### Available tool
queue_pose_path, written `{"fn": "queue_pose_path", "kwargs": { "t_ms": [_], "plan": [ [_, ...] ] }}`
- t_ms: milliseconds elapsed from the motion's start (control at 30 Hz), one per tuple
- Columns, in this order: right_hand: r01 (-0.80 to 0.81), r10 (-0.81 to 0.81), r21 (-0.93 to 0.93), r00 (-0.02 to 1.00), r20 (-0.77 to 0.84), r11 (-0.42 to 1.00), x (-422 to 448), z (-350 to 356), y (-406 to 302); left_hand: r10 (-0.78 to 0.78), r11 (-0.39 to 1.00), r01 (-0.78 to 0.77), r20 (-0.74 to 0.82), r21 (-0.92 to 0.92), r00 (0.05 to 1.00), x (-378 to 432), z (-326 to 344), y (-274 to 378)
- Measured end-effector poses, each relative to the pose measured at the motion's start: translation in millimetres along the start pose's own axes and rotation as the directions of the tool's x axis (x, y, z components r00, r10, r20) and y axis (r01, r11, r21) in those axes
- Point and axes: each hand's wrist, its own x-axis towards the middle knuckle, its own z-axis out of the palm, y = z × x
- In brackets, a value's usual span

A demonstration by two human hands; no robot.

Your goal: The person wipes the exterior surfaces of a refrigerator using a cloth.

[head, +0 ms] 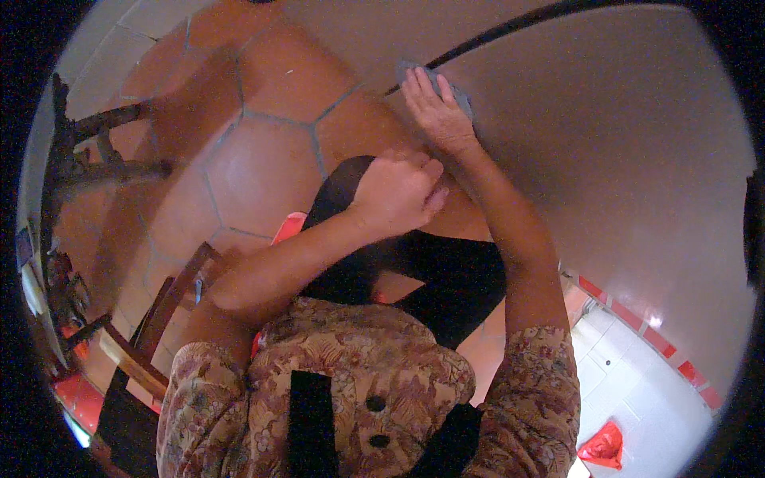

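My right hand (439, 113) lies with fingers extended over a grey cloth (463, 98), pressing it against a smooth brownish-grey wall (627, 149). The cloth pokes out beyond the fingertips and along one side of the hand. A dark strip (496, 33) runs along the wall up to the cloth. My left hand (400, 191) is curled close above my dark-clothed knee (340, 185), apart from the cloth. Nothing shows between its fingers, though the palm is hidden.
Hexagonal terracotta tiles (263, 167) cover the floor. Wooden furniture frames (170, 310) stand at my left, with dark wooden legs (113, 170) farther up. At lower right, a red plastic bag (600, 445) lies on white tiles (627, 370) beyond a red-and-white border (657, 340).
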Motion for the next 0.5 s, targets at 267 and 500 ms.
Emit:
{"fn": "queue_pose_path", "kwargs": {
  "t_ms": [267, 500],
  "plan": [
    [0.216, -0.216, 0.013, 0.965, 0.152, 0.976, 3.5, 63.2, -65.7, 0.066, 0.995, -0.069, -0.047, -0.067, 0.997, -19.9, 0.9, 8.5],
    [0.032, -0.205, 0.381, 0.882, 0.424, 0.924, -60.5, 153.0, -110.6, 0.14, 0.988, -0.138, 0.016, -0.07, 0.99, -13.8, -10.3, 13.8]
  ]
}}
